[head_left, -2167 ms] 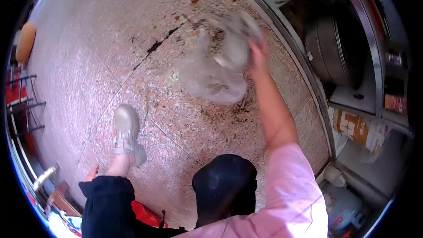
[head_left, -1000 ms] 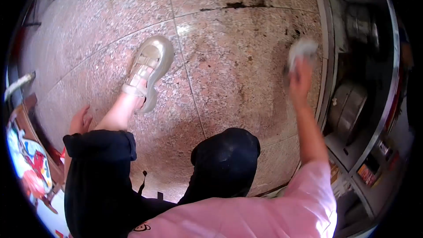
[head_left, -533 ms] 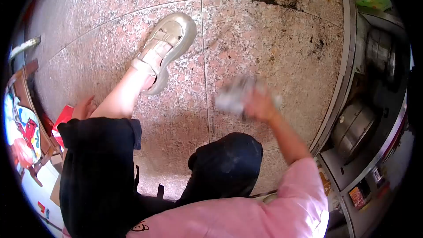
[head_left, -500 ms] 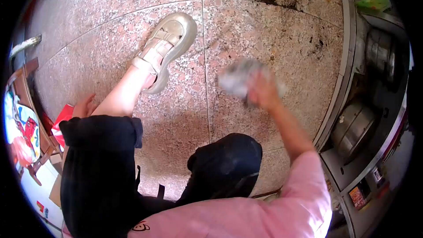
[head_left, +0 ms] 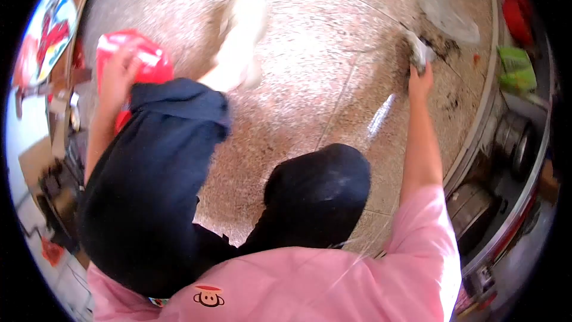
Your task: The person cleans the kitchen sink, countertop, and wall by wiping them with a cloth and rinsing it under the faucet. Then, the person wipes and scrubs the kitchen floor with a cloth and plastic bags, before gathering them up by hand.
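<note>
My right hand (head_left: 420, 79) is closed on a crumpled whitish-grey cloth (head_left: 419, 49) at the floor, beside a dark patch of dirt (head_left: 444, 48). A clear plastic bag (head_left: 448, 16) lies just beyond the cloth. On the other side, my left hand (head_left: 121, 67) is at a shiny red plastic bag (head_left: 152, 61), next to my bent knee; its fingers are blurred, and whether they grip the bag is unclear.
A light shoe (head_left: 247, 18) stands on the speckled tile floor (head_left: 310, 71). Along the right are metal pots (head_left: 513, 137) on a low shelf, a green packet (head_left: 517, 68) and red items (head_left: 516, 18). Wooden furniture (head_left: 81, 0) and boxes stand at the left.
My right hand has moved forward and right with the cloth, towards the dirt and clear bag. The view has shifted, and my left hand and the red bag now show more fully.
</note>
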### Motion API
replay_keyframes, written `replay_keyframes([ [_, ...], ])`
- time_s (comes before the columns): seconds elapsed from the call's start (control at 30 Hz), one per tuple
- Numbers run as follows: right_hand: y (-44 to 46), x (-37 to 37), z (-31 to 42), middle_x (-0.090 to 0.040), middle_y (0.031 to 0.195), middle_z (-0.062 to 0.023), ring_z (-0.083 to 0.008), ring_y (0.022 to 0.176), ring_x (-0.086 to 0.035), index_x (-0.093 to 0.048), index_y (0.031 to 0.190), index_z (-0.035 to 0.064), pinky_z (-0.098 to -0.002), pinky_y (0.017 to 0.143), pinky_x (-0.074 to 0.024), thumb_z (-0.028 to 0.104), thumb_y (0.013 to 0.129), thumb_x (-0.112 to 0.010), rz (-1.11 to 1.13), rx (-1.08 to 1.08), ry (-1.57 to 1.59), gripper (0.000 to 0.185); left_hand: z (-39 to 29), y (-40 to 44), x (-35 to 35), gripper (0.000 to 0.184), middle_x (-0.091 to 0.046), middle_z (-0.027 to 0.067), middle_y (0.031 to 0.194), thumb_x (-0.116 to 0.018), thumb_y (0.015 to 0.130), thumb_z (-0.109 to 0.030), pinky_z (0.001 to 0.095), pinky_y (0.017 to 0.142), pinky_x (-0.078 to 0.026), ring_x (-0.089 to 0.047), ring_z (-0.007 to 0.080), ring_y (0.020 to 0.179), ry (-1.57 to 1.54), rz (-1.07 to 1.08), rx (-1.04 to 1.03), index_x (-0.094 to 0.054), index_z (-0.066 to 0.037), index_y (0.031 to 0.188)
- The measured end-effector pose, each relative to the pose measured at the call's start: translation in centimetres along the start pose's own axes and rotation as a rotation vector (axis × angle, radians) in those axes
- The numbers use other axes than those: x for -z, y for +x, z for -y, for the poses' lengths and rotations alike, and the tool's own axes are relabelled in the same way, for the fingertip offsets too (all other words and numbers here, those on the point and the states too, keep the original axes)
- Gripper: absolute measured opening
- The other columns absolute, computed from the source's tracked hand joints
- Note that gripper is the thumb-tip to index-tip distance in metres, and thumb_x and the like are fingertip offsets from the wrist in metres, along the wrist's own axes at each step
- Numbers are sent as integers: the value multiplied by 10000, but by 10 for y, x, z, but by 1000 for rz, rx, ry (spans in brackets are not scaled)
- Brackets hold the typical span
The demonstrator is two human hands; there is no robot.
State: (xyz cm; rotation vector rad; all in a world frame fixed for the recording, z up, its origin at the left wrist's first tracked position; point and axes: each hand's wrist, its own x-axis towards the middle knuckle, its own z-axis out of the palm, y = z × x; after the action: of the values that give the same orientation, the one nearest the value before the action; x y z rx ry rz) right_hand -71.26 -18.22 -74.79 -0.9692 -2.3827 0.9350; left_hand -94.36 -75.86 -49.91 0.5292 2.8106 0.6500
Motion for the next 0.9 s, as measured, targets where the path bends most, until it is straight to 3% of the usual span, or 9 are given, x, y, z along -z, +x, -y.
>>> replay_keyframes([
  [0.07, -63, -3, 48, -556, 1018, -180, -357, 920, -528, -523, 1104, -23, -414, 802, -424, 25, 695, -627, -39, 391, 46, 425, 27, -7, 41, 293, -611, 72, 1053, -514, 868, -87, 299, 832, -434, -575, 161, 934, 104, -110, 217, -537, -28, 1154],
  [0.13, -148, -4, 112, -550, 1054, -186, -382, 979, -506, -539, 1076, 7, -470, 850, -393, 47, 671, -600, 166, 635, -61, 411, 58, -17, 52, 275, -617, 105, 1039, -502, 872, -88, 306, 830, -437, -594, 205, 921, 109, -185, 85, -544, -17, 1134],
  [0.23, -269, -56, 202, -486, 1183, -194, -382, 1141, -437, -486, 1169, 93, -472, 973, -333, 351, 799, -570, 1128, -298, -184, 459, 82, -31, 42, 263, -585, 144, 1091, -509, 868, -94, 321, 864, -421, -562, 250, 1007, 352, -234, 3, -551, -13, 1114],
  [0.33, -377, -114, 173, -416, 1288, -120, -323, 1202, -392, -436, 1257, 170, -422, 1020, -296, 256, 884, -436, 1067, 1328, 168, 383, 137, -64, 9, 263, -539, 157, 1166, -513, 865, -121, 330, 898, -404, -511, 281, 1089, 348, -294, -130, -554, -5, 1097],
  [0.43, -330, -162, 200, -398, 1318, -99, -277, 1233, -363, -405, 1290, 190, -464, 1036, -246, 198, 877, -394, 1716, 1110, 96, 413, 161, -101, 1, 305, -417, 142, 1310, -570, 804, -158, 458, 983, -300, -366, 328, 1221, 491, -293, -214, -575, -70, 1096],
  [0.5, -265, -152, 189, -366, 1360, -109, -255, 1249, -350, -372, 1316, 132, -524, 1023, -202, 222, 889, -335, 1014, 1042, -438, 439, 150, -113, 1, 351, -338, 115, 1376, -617, 756, -193, 559, 997, -212, -247, 335, 1292, 609, -228, -328, -591, -136, 1102],
  [0.57, -178, -159, 133, -431, 1298, -154, -329, 1223, -372, -424, 1263, 71, -500, 1005, -254, 165, 838, -432, 433, 752, -398, 435, 154, -122, 0, 359, -296, 94, 1408, -639, 736, -254, 620, 992, -157, -186, 340, 1322, 625, -89, -482, -602, -173, 1084],
  [0.73, -89, -163, 115, -409, 1307, -191, -356, 1199, -375, -441, 1253, 27, -421, 1006, -313, 91, 811, -515, 300, 348, -418, 453, 184, -102, -13, 295, -374, 45, 1362, -599, 761, -318, 661, 1002, -122, -156, 289, 1343, 946, 463, -613, -617, -129, 986],
  [0.9, -309, -191, 205, -358, 1369, -116, -290, 1333, -219, -436, 1256, 97, -502, 1037, -238, 220, 732, -578, 532, 1006, -524, 556, 277, -102, 44, 334, -429, 104, 1293, -599, 750, -362, 660, 1004, -111, -159, 321, 1333, 1091, 355, 180, -612, -125, 985],
])
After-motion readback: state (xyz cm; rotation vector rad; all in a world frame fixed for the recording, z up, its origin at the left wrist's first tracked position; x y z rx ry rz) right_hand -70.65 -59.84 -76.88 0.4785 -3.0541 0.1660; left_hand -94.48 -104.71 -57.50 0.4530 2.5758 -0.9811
